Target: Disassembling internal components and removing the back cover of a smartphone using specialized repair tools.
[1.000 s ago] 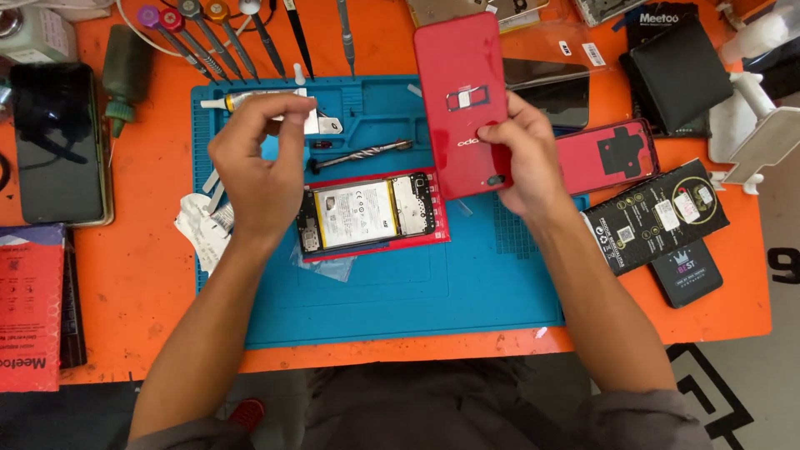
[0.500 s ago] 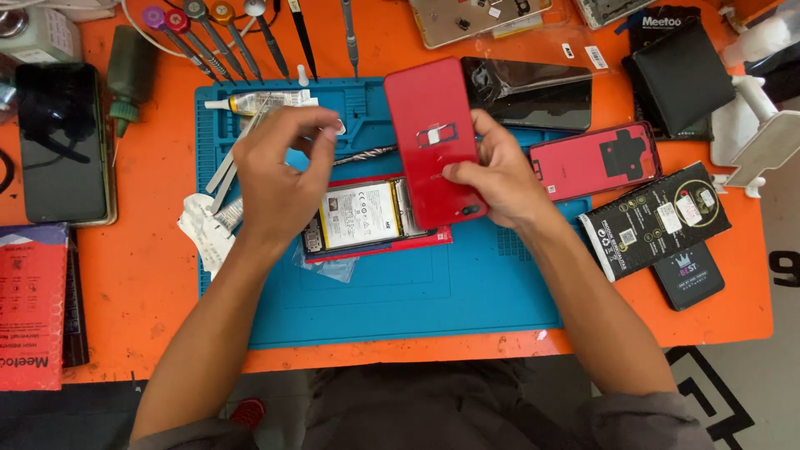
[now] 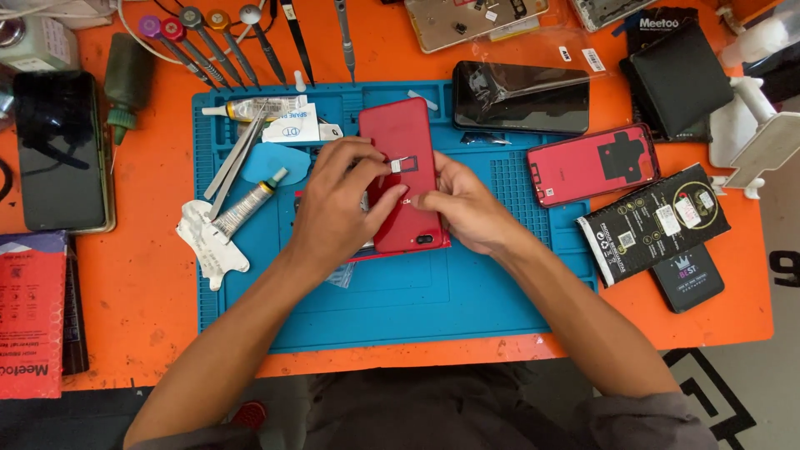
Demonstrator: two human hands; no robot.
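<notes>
- One red back cover (image 3: 406, 142) lies face-down near the middle of the blue mat (image 3: 467, 300), tilted slightly, with a small white sticker on it.
- The left hand (image 3: 337, 208) rests on the cover's left edge; its fingers are curled and pinch the cover's side, thumb tip near the sticker.
- The right hand (image 3: 462, 208) presses against the cover's right edge, fingers bent and closed on that side.
- Under the cover, a strip of a red phone frame (image 3: 392, 252) shows at its lower edge; the rest is hidden.
- Left of the cover on the mat: two glue tubes, one clear tube (image 3: 250, 108) at the mat's top and one grey tube (image 3: 246, 204) lying slantwise; one pair of tweezers (image 3: 233, 158); one light-blue pick (image 3: 275, 162); one white crumpled sheet (image 3: 208, 246) at the mat's left border.
- Above the mat's top-left corner, four screwdrivers (image 3: 179, 37) with coloured caps lie side by side on the orange surface (image 3: 150, 275).
- Right of the cover: one black phone (image 3: 521, 96) in clear film across the mat's top-right corner, and one second red back cover (image 3: 592, 164) with a black pad, on the mat's right edge.
- Beyond the mat's right edge: one black printed box (image 3: 654, 221) and one small black battery (image 3: 687, 279).
- Far left of the mat: one dark phone (image 3: 58, 150) and one green bottle (image 3: 127, 83).
</notes>
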